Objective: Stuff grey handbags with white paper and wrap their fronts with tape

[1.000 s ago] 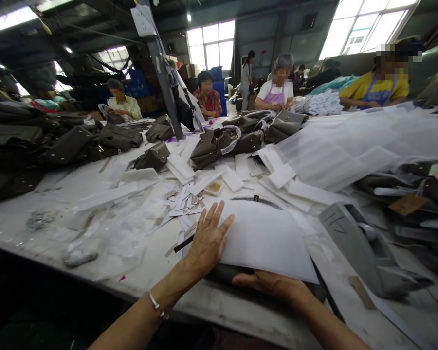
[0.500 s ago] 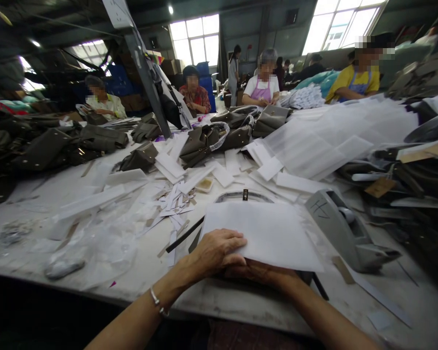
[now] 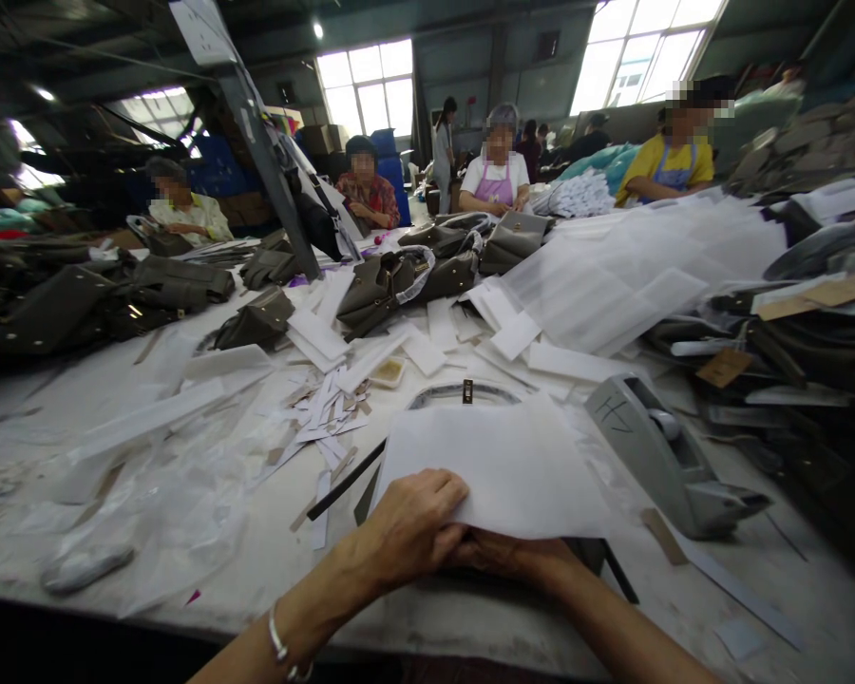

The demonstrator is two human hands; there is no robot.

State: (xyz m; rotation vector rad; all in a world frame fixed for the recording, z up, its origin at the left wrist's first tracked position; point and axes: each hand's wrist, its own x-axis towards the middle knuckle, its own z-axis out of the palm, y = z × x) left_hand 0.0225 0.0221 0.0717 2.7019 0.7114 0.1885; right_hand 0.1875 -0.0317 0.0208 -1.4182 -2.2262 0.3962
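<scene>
A white foam sheet (image 3: 505, 465) lies over a dark handbag lying flat, whose curved wrapped handle (image 3: 427, 394) and metal clasp (image 3: 468, 391) show past its far edge. My left hand (image 3: 417, 518) is closed at the sheet's near edge, fingers curled over it and thumb underneath. Under that edge, against the bag, is my right hand (image 3: 499, 551); its fingers are hidden by the sheet and my left hand. Dark straps (image 3: 346, 480) stick out on both sides of the bag.
A grey tape dispenser (image 3: 674, 456) stands right of the bag. Paper strips (image 3: 320, 408), a small tray (image 3: 387, 371) and clear plastic (image 3: 178, 513) lie to the left. Handbags (image 3: 377, 290) and foam sheets (image 3: 613, 275) are heaped beyond. Several people sit across the table.
My left hand has gone from lying flatter on the sheet to curled fingers at its near edge. My right hand stays underneath. The camera view has shifted slightly.
</scene>
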